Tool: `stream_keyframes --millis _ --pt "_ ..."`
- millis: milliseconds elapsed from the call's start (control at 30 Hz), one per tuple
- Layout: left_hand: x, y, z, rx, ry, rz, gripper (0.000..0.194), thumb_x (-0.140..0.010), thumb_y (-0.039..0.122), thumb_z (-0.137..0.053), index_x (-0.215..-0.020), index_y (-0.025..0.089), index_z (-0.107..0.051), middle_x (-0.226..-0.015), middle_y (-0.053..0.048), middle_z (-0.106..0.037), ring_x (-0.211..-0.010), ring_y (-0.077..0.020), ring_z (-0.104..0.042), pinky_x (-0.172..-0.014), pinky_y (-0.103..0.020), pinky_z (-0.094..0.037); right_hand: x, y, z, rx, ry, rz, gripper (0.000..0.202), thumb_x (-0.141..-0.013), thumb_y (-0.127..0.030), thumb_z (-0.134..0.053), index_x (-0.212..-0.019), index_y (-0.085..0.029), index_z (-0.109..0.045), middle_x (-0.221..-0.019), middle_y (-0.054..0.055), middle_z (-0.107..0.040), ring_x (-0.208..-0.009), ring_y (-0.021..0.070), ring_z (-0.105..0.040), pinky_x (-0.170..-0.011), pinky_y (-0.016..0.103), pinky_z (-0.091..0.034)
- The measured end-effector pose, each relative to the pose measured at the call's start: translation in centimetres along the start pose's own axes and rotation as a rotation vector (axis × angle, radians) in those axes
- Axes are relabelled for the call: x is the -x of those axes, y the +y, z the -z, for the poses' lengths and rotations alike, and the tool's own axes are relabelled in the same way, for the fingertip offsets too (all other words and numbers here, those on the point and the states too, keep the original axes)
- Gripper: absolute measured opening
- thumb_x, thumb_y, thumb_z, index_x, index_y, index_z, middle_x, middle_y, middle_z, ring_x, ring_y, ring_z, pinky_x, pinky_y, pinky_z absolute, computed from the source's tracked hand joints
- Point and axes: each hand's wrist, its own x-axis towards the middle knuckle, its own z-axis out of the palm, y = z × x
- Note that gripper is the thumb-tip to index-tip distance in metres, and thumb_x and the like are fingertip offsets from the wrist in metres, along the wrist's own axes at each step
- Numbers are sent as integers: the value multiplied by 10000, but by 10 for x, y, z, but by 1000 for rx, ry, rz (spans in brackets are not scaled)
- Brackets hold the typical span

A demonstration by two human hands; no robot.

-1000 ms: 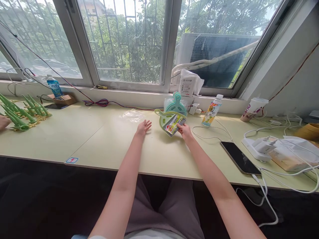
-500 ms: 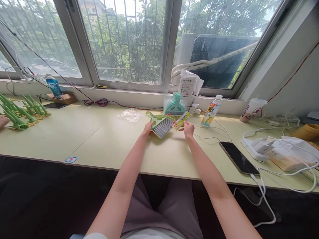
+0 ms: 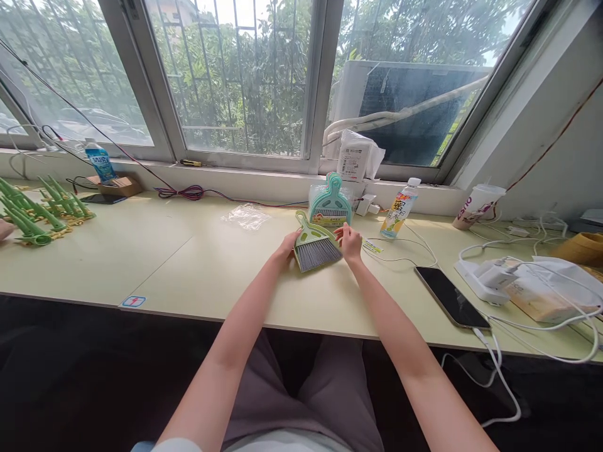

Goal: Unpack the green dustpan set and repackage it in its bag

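A small green hand brush with grey bristles sits in its green dustpan [image 3: 316, 247] on the pale table [image 3: 188, 263]. My left hand [image 3: 285, 247] holds the set's left edge. Gripping the right edge is my right hand [image 3: 349, 241]. The set's colourful paper label [image 3: 372, 247] lies on the table just right of my right hand. Behind the set a stack of teal dustpan sets [image 3: 330, 204] leans upright near the window ledge.
A crumpled clear plastic bag [image 3: 247, 216] lies left of the set. To the right are a drink bottle [image 3: 396, 211], a phone [image 3: 451, 296], a white power strip [image 3: 485, 280] with cables, and a cup [image 3: 477, 204]. Green plastic pieces [image 3: 35, 210] and another person's hand [image 3: 5, 229] are at far left.
My right hand pulled the paper label off the set and dropped it on the table. My left hand moved in and took the set's left edge; both hands now hold it.
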Motion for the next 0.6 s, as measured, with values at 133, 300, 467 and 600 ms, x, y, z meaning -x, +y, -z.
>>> stream_keyframes --millis 133,300,467,600 --pt "9 3 -9 -89 -72 19 355 -842 483 -605 -938 153 -693 -857 -71 -713 -687 -174 -615 -658 -284 -457 23 -21 -12 352 -75 340 451 -981 -453 -320 -873 -201 -678 -951 92 -693 -938 218 -602 -763 293 -438" --pt "7 -4 -16 -164 -184 -105 401 -815 509 -605 -830 118 -697 -799 -70 -706 -749 -180 -605 -736 -288 -452 32 -24 -16 507 -196 407 274 -967 -377 -401 -953 -216 -623 -972 103 -655 -963 243 -539 -760 311 -406" --pt "7 -5 -19 -332 -83 -310 413 -819 533 -545 -713 147 -643 -724 -28 -653 -738 -163 -560 -712 -259 -432 33 -24 -19 608 -123 389 256 -935 -398 -463 -893 -191 -608 -928 142 -647 -975 276 -512 -803 355 -395" --pt "16 1 -22 -487 18 -447 386 -867 483 -474 -685 172 -610 -683 -17 -606 -714 -155 -518 -684 -243 -392 31 -23 -21 566 -108 322 259 -876 -441 -544 -868 -193 -620 -995 133 -647 -984 267 -523 -810 355 -407"
